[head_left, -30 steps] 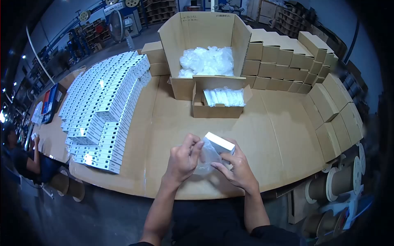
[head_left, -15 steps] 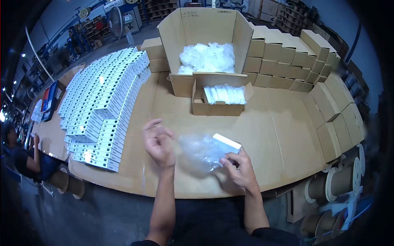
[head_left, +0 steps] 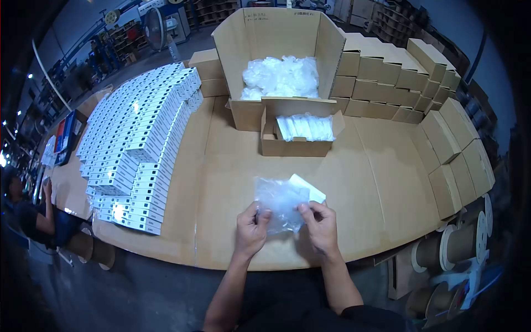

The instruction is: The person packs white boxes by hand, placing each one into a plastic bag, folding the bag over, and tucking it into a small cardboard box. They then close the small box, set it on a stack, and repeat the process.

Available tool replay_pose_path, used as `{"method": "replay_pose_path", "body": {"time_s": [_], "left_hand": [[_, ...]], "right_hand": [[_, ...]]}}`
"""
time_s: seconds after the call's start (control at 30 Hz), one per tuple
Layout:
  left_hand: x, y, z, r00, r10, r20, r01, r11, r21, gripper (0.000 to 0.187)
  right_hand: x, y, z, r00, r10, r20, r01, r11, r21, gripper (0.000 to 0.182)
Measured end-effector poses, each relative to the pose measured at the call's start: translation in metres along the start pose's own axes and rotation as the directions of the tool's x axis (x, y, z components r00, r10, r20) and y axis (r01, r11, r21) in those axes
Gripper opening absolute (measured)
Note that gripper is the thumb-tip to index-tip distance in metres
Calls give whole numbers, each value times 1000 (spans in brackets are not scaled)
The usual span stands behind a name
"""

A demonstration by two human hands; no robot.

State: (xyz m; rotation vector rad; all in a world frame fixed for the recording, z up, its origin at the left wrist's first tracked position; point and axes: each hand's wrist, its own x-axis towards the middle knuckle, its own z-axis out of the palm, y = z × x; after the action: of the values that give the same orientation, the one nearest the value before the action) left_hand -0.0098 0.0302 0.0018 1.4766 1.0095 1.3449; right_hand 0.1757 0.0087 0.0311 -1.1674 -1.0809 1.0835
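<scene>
A clear plastic bag (head_left: 281,203) is stretched between my two hands above the cardboard-covered table. My left hand (head_left: 252,228) pinches its left edge. With thumb and fingers closed, my right hand (head_left: 319,224) holds the bag's right edge together with a small white box (head_left: 307,188), which shows behind and to the right of the bag. Farther back, an open brown carton (head_left: 296,148) contains a row of plastic-wrapped white packs (head_left: 306,128). Behind that, a larger open carton (head_left: 282,33) holds a heap of clear plastic bags (head_left: 282,77).
Many small white boxes (head_left: 141,133) are stacked on the left. Brown cartons (head_left: 381,74) line the back right, and more cartons (head_left: 456,155) stand at the right edge. A person (head_left: 38,213) sits at the far left. Spools (head_left: 459,243) lie below the table's right side.
My left hand has moved down and right from its raised, open pose and now grips the bag. The bag is flatter and more spread out. My right hand still holds the white box.
</scene>
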Motion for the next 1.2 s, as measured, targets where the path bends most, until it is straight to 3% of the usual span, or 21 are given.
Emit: {"method": "replay_pose_path", "body": {"time_s": [0.03,0.07,0.1,0.13,0.23,0.33,0.4,0.47,0.53,0.6,0.63,0.7,0.83,0.93,1.03,1.2], "left_hand": [[-2,-4,-3,999,10,-40,-11,999,-35,20],[-3,-7,-5,996,18,-83,-23,997,-70,21],[-3,-5,-6,991,23,-130,-37,994,-104,22],[-1,-1,-5,988,-7,-157,-33,968,-249,20],[7,25,-3,994,-60,-91,24,935,-354,29],[10,24,-16,981,-175,80,189,959,-212,44],[8,19,-17,994,-90,62,97,988,-118,46],[5,13,-17,997,-46,58,50,997,-61,46],[-1,9,-19,997,-50,56,52,998,-37,43],[-2,13,-21,994,37,105,-43,997,60,42],[-2,15,-21,988,80,134,-94,990,105,41],[-3,18,-18,991,15,134,-25,997,77,43],[-4,21,-18,985,-40,168,26,996,85,44],[-4,14,-19,991,53,125,-66,993,98,42],[-6,12,-21,996,-38,75,36,999,34,42],[-5,11,-26,997,-67,44,70,995,-66,38]], "right_hand": [[2,7,3,999,29,-41,-27,999,40,18],[3,12,6,993,-95,-71,98,994,52,17],[2,10,9,990,-114,-82,116,993,20,17],[0,5,12,987,-133,-89,132,991,-10,17],[-3,10,8,988,-155,-21,153,984,-92,16],[-4,12,6,976,-217,-4,215,967,-136,15],[-1,11,4,963,-266,-54,253,952,-172,15],[12,12,-19,967,-237,-93,224,966,-132,27],[25,-10,-20,952,-273,-136,269,962,-51,37],[32,-45,-15,912,-366,-186,382,922,63,46],[35,-50,-14,908,-396,-136,410,906,103,47],[41,-58,-12,888,-458,-44,458,870,185,51],[42,-71,13,888,-458,31,431,855,290,39],[42,-66,22,894,-438,97,400,875,271,38],[42,-57,19,909,-398,126,362,902,235,37],[48,-61,0,925,-320,206,308,947,90,36]]}}
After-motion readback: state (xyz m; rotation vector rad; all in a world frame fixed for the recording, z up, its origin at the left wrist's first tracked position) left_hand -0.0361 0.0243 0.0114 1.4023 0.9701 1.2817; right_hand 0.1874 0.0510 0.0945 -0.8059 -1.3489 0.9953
